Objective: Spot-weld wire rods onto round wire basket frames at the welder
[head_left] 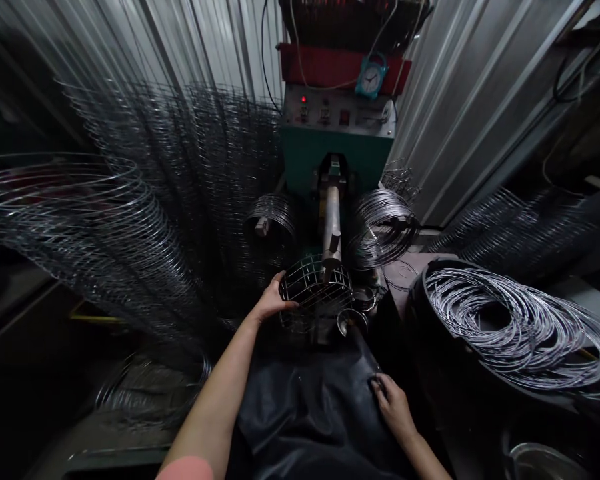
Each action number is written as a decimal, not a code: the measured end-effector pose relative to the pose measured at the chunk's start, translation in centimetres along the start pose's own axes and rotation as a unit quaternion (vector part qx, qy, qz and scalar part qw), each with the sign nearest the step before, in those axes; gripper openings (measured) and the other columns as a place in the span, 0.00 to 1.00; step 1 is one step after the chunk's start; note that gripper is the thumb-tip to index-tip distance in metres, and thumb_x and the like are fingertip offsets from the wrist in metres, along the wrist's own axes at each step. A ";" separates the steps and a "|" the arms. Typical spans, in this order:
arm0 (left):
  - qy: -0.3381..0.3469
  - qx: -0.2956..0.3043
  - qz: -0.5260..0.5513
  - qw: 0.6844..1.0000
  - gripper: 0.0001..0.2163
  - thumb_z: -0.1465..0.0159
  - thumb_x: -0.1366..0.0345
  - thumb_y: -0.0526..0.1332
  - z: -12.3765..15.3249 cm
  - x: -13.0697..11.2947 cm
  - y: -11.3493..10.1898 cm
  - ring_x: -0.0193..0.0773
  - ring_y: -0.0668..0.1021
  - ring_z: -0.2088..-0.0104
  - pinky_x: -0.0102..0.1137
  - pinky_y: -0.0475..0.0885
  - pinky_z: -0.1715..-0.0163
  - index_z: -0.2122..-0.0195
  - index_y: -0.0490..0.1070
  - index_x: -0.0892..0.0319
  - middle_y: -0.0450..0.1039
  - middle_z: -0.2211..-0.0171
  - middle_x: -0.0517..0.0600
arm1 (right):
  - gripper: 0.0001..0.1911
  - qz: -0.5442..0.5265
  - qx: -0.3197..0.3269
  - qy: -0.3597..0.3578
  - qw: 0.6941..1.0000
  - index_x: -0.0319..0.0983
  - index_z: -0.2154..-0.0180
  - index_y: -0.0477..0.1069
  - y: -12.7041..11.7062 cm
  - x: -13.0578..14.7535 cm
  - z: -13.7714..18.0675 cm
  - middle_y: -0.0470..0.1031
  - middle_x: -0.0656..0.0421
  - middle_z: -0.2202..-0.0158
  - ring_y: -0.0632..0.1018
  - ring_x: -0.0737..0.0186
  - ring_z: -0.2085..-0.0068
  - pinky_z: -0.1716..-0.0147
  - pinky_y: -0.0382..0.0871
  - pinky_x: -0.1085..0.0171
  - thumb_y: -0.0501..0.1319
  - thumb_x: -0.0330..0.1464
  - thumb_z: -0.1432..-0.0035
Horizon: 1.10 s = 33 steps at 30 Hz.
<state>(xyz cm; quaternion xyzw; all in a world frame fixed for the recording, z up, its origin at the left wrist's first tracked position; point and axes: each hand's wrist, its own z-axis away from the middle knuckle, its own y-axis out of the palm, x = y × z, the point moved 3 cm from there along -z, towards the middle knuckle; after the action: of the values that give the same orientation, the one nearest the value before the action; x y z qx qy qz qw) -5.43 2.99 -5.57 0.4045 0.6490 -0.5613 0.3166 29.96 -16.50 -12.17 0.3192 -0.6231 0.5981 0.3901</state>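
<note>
My left hand (pixel 273 300) is closed on the left side of a round wire-mesh cage (pixel 313 277), its thumb lying along the near rim. The cage sits around the lower end of a metal arm (pixel 332 220) that sticks out from a green machine (pixel 305 153). Against the edge of a black apron (pixel 310 407) rests my right hand (pixel 393 403), its fingers curled together. Whatever those fingers hold, if anything, is too small and dark to make out. A small round metal cup (pixel 352 323) stands between the cage and the apron.
Wire coils (pixel 383 227) hang right of the machine's arm, and another coil (pixel 273 220) hangs left. A black tub (pixel 420 300) of wire rings stands at right. Tall stacks of wire rings (pixel 130 247) fill the left. A blue clock (pixel 371 77) hangs above the control panel (pixel 340 113).
</note>
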 end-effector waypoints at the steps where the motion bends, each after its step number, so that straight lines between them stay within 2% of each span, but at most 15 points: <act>1: -0.022 0.010 0.020 1.000 0.45 0.61 0.61 0.73 0.3 -0.1 0.0 0.54 0.67 0.44 0.48 0.59 0.44 0.43 0.55 0.62 0.62 0.45 0.61 | 0.12 0.010 0.019 0.000 1.000 0.43 0.64 0.72 -0.1 0.8 -0.4 0.76 0.53 0.63 0.76 0.49 0.60 0.56 0.68 0.52 0.58 0.40 0.49; 3: -0.051 0.016 0.039 0.998 0.41 0.58 0.60 0.72 1.3 -0.6 -0.1 0.52 0.68 0.46 0.47 0.60 0.44 0.44 0.56 0.62 0.64 0.47 0.60 | 0.17 0.016 0.070 -0.016 0.997 0.40 0.59 0.71 -0.2 4.1 -1.3 0.76 0.54 0.63 0.76 0.53 0.60 0.57 0.69 0.55 0.57 0.40 0.49; 5: -0.034 -0.007 0.011 0.999 0.38 0.58 0.59 0.71 2.7 -1.6 -0.7 0.53 0.66 0.44 0.47 0.59 0.44 0.46 0.58 0.61 0.62 0.46 0.60 | 0.21 0.004 0.123 -0.052 0.991 0.39 0.52 0.68 -0.3 9.0 -2.3 0.76 0.56 0.63 0.76 0.58 0.60 0.57 0.69 0.60 0.57 0.38 0.48; 7: 0.012 -0.029 -0.052 0.998 0.38 0.59 0.59 0.71 4.4 -3.0 -1.3 0.54 0.62 0.41 0.48 0.56 0.42 0.47 0.58 0.61 0.58 0.43 0.61 | 0.18 -0.019 0.205 -0.089 0.975 0.38 0.55 0.71 0.0 14.2 -3.1 0.76 0.57 0.63 0.75 0.60 0.60 0.57 0.68 0.62 0.57 0.36 0.48; 9: 0.052 -0.025 -0.123 0.991 0.40 0.59 0.60 0.71 6.2 -4.6 -1.7 0.56 0.56 0.38 0.50 0.52 0.40 0.45 0.57 0.62 0.53 0.41 0.63 | 0.13 -0.044 0.316 -0.097 0.943 0.37 0.62 0.75 0.9 18.6 -3.9 0.77 0.58 0.64 0.75 0.61 0.60 0.56 0.67 0.63 0.57 0.34 0.49; 12: 0.085 0.016 -0.217 0.972 0.42 0.59 0.61 0.70 8.6 -7.4 -1.3 0.60 0.51 0.37 0.56 0.46 0.41 0.43 0.54 0.63 0.50 0.39 0.65 | 0.13 -0.040 0.411 -0.049 0.909 0.36 0.63 0.76 3.1 21.8 -5.3 0.77 0.60 0.68 0.75 0.63 0.66 0.63 0.67 0.66 0.57 0.30 0.50; 13: 0.093 0.030 -0.242 0.965 0.43 0.59 0.62 0.69 9.3 -8.2 -1.1 0.61 0.51 0.37 0.57 0.44 0.41 0.42 0.53 0.64 0.50 0.39 0.66 | 0.13 -0.011 0.417 -0.040 0.908 0.35 0.63 0.76 4.0 22.2 -5.7 0.77 0.60 0.69 0.75 0.64 0.68 0.66 0.67 0.68 0.57 0.28 0.50; 15: 0.101 0.050 -0.277 0.954 0.42 0.58 0.63 0.68 10.3 -9.6 -0.5 0.62 0.51 0.37 0.59 0.42 0.42 0.42 0.52 0.65 0.49 0.39 0.68 | 0.12 0.097 0.386 -0.059 0.916 0.35 0.64 0.76 5.5 22.1 -6.4 0.77 0.59 0.70 0.75 0.64 0.68 0.68 0.65 0.69 0.56 0.26 0.49; 17: 0.097 0.062 -0.294 0.949 0.42 0.58 0.64 0.67 11.0 -10.3 0.1 0.63 0.51 0.37 0.59 0.42 0.42 0.42 0.52 0.67 0.49 0.39 0.69 | 0.11 0.228 0.314 -0.120 0.914 0.35 0.65 0.76 6.5 21.7 -6.5 0.77 0.56 0.67 0.76 0.61 0.64 0.66 0.65 0.68 0.56 0.25 0.47; 19: 0.091 0.072 -0.297 0.948 0.41 0.58 0.64 0.67 11.4 -10.5 0.5 0.63 0.52 0.37 0.59 0.43 0.42 0.42 0.53 0.67 0.50 0.39 0.70 | 0.11 0.317 0.261 -0.181 0.894 0.35 0.62 0.76 6.9 21.2 -5.9 0.76 0.52 0.63 0.76 0.58 0.60 0.62 0.65 0.66 0.55 0.26 0.43; 22: 0.091 0.087 -0.292 0.948 0.40 0.58 0.62 0.67 11.4 -10.3 1.0 0.63 0.52 0.37 0.59 0.44 0.42 0.44 0.55 0.66 0.51 0.39 0.70 | 0.14 0.334 0.273 -0.235 0.871 0.36 0.54 0.73 6.6 20.2 -4.6 0.75 0.51 0.58 0.75 0.57 0.57 0.59 0.65 0.65 0.54 0.30 0.39; 25: 0.095 0.099 -0.291 0.947 0.38 0.58 0.62 0.67 11.1 -10.4 1.4 0.62 0.53 0.38 0.59 0.45 0.42 0.45 0.57 0.65 0.51 0.39 0.69 | 0.19 0.330 0.292 -0.253 0.861 0.38 0.49 0.69 5.6 19.8 -4.0 0.73 0.52 0.54 0.74 0.57 0.54 0.58 0.65 0.65 0.58 0.29 0.43; 28: 0.101 0.102 -0.296 0.944 0.39 0.59 0.62 0.67 10.4 -10.9 1.7 0.61 0.54 0.38 0.57 0.46 0.41 0.45 0.57 0.65 0.52 0.40 0.68 | 0.20 0.347 0.284 -0.243 0.860 0.40 0.50 0.70 4.9 19.9 -4.4 0.74 0.54 0.55 0.74 0.58 0.54 0.58 0.66 0.65 0.58 0.26 0.46; 33: 0.110 0.100 -0.292 0.945 0.39 0.58 0.61 0.67 8.8 -11.4 1.9 0.61 0.54 0.38 0.57 0.46 0.41 0.44 0.57 0.63 0.52 0.39 0.66 | 0.15 0.362 0.251 -0.231 0.867 0.41 0.54 0.72 4.6 20.2 -5.6 0.75 0.55 0.58 0.76 0.59 0.58 0.61 0.66 0.66 0.57 0.27 0.43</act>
<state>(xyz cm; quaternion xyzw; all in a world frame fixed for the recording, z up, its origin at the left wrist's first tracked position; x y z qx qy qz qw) 1.26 -7.53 1.86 0.2859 0.7103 -0.6428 0.0232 16.63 -9.14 2.96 0.2873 -0.5962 0.7427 -0.1022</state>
